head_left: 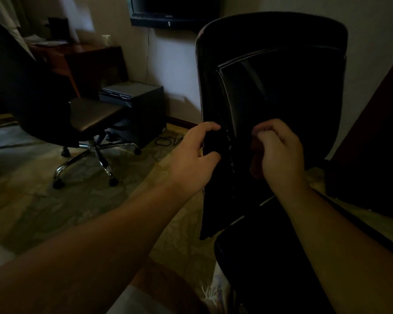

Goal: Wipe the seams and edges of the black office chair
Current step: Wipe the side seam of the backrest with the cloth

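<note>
The black office chair (281, 87) stands right in front of me, its tall backrest upright and its seat low at the right. My left hand (195, 157) grips the backrest's left edge, thumb and fingers curled round it. My right hand (279, 152) is curled round a dark reddish-brown cloth (255, 159), which it presses against the backrest just right of the stitched seam (230, 137). The room is dim and the cloth is mostly hidden by the hand.
A second swivel chair (82, 118) with a chrome star base stands at the left. Behind it are a wooden desk (77, 57) and a dark cabinet (141, 98). A wall screen (175, 12) hangs above. A cable (166, 140) lies on the patterned carpet.
</note>
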A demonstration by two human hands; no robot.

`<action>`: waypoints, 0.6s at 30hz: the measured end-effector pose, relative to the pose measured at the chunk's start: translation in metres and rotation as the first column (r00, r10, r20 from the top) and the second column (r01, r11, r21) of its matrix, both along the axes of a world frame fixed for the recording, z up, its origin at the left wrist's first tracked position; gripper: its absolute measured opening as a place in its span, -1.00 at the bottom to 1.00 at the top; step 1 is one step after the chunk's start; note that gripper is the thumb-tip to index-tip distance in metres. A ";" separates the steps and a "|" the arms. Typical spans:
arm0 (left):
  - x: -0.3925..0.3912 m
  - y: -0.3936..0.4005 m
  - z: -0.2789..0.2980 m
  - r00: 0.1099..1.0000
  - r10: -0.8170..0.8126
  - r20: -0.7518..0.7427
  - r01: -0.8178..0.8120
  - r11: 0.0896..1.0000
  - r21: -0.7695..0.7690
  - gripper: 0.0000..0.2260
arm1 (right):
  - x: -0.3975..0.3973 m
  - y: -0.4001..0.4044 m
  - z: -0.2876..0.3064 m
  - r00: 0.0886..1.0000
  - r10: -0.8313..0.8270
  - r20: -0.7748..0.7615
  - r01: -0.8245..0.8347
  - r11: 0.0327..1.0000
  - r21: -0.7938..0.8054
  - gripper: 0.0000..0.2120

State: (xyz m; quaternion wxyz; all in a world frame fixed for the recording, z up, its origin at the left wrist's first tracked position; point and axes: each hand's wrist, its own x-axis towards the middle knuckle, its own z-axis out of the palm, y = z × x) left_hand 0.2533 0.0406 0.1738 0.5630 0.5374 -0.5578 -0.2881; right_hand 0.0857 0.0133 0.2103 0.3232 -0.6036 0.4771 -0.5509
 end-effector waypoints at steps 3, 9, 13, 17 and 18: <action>0.002 0.000 0.001 1.000 -0.006 0.012 0.006 1.000 -0.012 -0.51 | 0.001 -0.001 -0.001 0.991 -0.019 -0.131 0.011 0.998 -0.061 -0.89; 0.012 0.001 0.019 0.998 -0.038 0.056 0.043 0.995 -0.085 -0.54 | 0.003 -0.001 -0.005 0.950 -0.090 -0.297 0.067 0.994 -0.087 -0.69; 0.015 -0.007 0.044 0.997 -0.075 0.008 0.076 0.989 -0.123 -0.56 | 0.000 -0.007 -0.002 0.933 -0.102 -0.344 0.057 0.989 -0.139 -0.88; 0.010 -0.009 0.044 0.997 -0.070 0.030 0.073 0.993 -0.088 -0.58 | 0.008 -0.003 -0.004 0.920 -0.060 -0.388 -0.002 0.988 -0.156 -0.93; 0.010 -0.009 0.043 0.998 -0.062 0.021 0.063 0.994 -0.087 -0.59 | 0.009 -0.002 -0.005 0.903 -0.037 -0.428 -0.034 0.987 -0.155 -0.93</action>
